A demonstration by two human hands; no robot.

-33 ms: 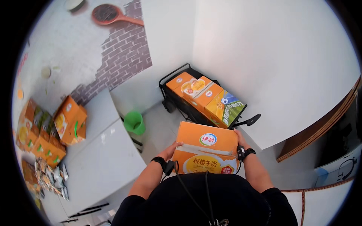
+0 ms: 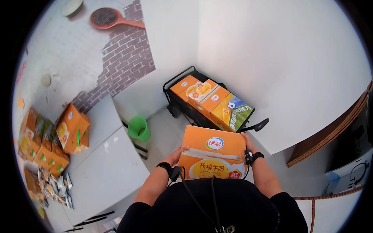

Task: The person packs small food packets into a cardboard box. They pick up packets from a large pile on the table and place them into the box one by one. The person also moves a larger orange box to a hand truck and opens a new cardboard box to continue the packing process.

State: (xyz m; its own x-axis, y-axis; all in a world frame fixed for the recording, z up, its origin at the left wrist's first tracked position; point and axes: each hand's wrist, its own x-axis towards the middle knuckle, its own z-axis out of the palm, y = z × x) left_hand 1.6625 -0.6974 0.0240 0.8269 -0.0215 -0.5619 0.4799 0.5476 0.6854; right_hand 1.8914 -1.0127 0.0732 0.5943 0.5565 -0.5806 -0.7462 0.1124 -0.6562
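An orange carton (image 2: pixel 211 145) with a round logo and a torn pale strip across it is held against the front of my dark shirt. My left hand (image 2: pixel 176 154) grips its left side and my right hand (image 2: pixel 248 143) its right side, both wearing black straps with small devices. Just beyond the carton stands a black wheeled cart (image 2: pixel 175 106) with a long handle, loaded with several orange cartons (image 2: pixel 208 101) and a yellow-green carton (image 2: pixel 233 114) showing a soccer ball.
At left, several orange cartons (image 2: pixel 72 132) and a pile of small packets (image 2: pixel 54 186) lie on a white table (image 2: pixel 105 167). A green bin (image 2: pixel 138 128) stands beside it. A white wall (image 2: pixel 272 66) backs the cart; wood-edged furniture (image 2: pixel 311 147) is at right.
The view has shifted very slightly, with the table and its cartons sitting a little differently in the picture. The carton and both hands look the same.
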